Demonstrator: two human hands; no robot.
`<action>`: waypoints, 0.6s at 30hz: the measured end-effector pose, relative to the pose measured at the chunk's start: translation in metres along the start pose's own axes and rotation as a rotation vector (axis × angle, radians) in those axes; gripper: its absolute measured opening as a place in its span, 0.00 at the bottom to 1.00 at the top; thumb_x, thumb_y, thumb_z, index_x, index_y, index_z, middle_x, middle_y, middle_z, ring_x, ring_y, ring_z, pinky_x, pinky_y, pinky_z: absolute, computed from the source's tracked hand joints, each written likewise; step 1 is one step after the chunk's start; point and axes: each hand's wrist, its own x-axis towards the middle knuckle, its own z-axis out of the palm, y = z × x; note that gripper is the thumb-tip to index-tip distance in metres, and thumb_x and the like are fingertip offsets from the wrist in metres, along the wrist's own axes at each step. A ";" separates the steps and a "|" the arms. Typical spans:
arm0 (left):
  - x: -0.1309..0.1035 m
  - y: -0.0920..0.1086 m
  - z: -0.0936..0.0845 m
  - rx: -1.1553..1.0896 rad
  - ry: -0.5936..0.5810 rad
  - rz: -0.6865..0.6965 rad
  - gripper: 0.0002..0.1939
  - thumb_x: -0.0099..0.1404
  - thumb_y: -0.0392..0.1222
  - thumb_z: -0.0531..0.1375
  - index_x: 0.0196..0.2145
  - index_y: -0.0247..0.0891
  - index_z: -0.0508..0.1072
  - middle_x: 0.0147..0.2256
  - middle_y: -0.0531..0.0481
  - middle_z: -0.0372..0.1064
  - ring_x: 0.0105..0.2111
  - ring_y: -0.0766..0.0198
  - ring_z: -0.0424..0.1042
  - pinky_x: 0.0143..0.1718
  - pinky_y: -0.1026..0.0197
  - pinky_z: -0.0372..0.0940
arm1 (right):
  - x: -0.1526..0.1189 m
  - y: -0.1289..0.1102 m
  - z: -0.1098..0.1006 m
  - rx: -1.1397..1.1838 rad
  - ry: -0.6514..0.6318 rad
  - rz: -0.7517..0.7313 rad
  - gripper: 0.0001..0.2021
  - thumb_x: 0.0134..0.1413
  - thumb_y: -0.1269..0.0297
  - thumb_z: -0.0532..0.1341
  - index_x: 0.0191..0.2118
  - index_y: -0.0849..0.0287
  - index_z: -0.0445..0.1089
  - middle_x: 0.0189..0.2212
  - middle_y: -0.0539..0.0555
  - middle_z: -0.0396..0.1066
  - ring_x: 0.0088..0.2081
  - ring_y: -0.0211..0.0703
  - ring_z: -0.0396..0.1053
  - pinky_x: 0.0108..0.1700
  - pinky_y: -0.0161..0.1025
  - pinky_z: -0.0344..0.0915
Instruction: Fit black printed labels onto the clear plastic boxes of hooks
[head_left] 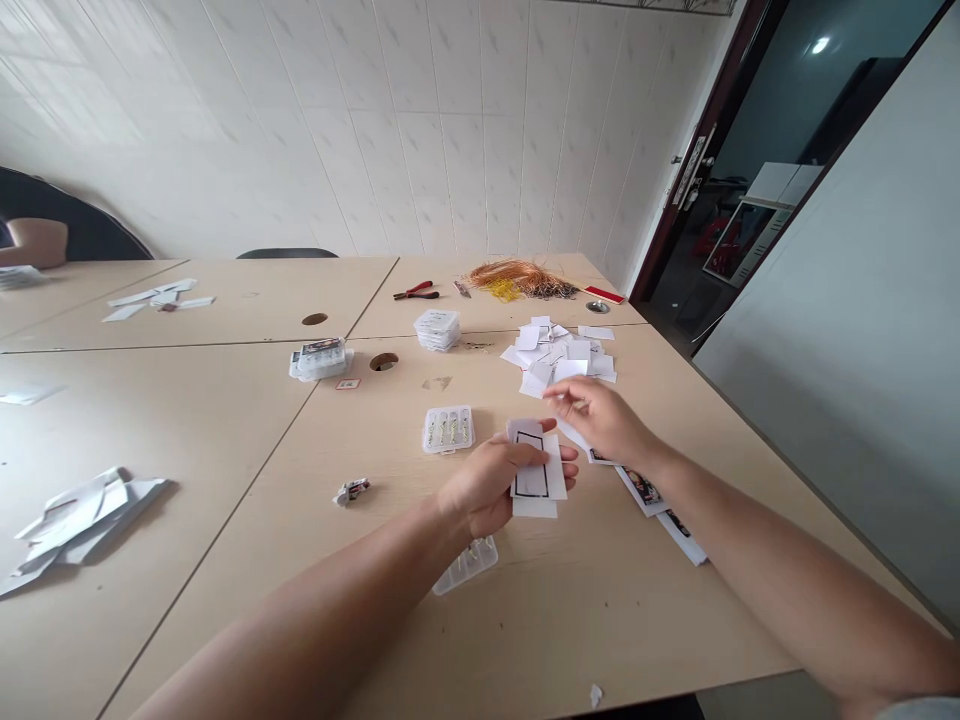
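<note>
My left hand [491, 480] is closed on several white paper cards [531, 470], with the thumb on top. The upper card bears a black rectangular outline. My right hand [592, 412] is just to the right of them, its fingers loosely curled and apart, with nothing visible in them. Beyond it lies a loose heap of white paper slips [562, 352]. Printed cards [641, 490] lie partly under my right forearm. A clear compartment box [448, 428] holding small green-yellow items sits beyond my left wrist. Another clear box [466, 566] is partly hidden by my left forearm.
Stacked clear boxes [437, 329] and more boxes [321, 360] stand farther back. Pliers [417, 291] and a bundle of copper-coloured wires [521, 278] lie near the far edge. White packets [82, 530] lie left. A person's arm [37, 242] shows far left.
</note>
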 end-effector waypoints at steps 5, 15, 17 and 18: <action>0.003 0.006 -0.003 -0.036 0.107 0.021 0.28 0.57 0.22 0.57 0.55 0.35 0.67 0.39 0.40 0.80 0.38 0.54 0.81 0.41 0.53 0.74 | 0.034 0.051 -0.012 -0.302 -0.067 0.039 0.14 0.66 0.59 0.62 0.53 0.57 0.72 0.57 0.58 0.70 0.55 0.50 0.71 0.56 0.55 0.69; 0.005 0.006 -0.003 -0.095 0.125 0.018 0.12 0.60 0.26 0.60 0.42 0.34 0.72 0.31 0.44 0.77 0.26 0.62 0.76 0.34 0.59 0.73 | 0.022 0.054 -0.026 -0.493 0.135 -0.026 0.11 0.67 0.59 0.61 0.48 0.59 0.73 0.47 0.55 0.75 0.46 0.45 0.74 0.51 0.50 0.72; 0.006 0.006 -0.002 -0.112 0.127 0.034 0.07 0.64 0.29 0.61 0.40 0.34 0.72 0.29 0.46 0.75 0.25 0.64 0.75 0.32 0.60 0.71 | 0.012 0.042 -0.030 -0.470 0.238 -0.079 0.09 0.68 0.61 0.60 0.46 0.59 0.73 0.44 0.55 0.76 0.46 0.45 0.75 0.51 0.50 0.71; 0.007 0.005 -0.002 -0.118 0.130 0.041 0.04 0.65 0.31 0.61 0.39 0.34 0.72 0.28 0.47 0.74 0.25 0.64 0.74 0.31 0.61 0.71 | 0.006 0.034 -0.029 -0.451 0.281 -0.114 0.08 0.68 0.64 0.58 0.45 0.59 0.74 0.43 0.56 0.77 0.45 0.46 0.75 0.50 0.50 0.71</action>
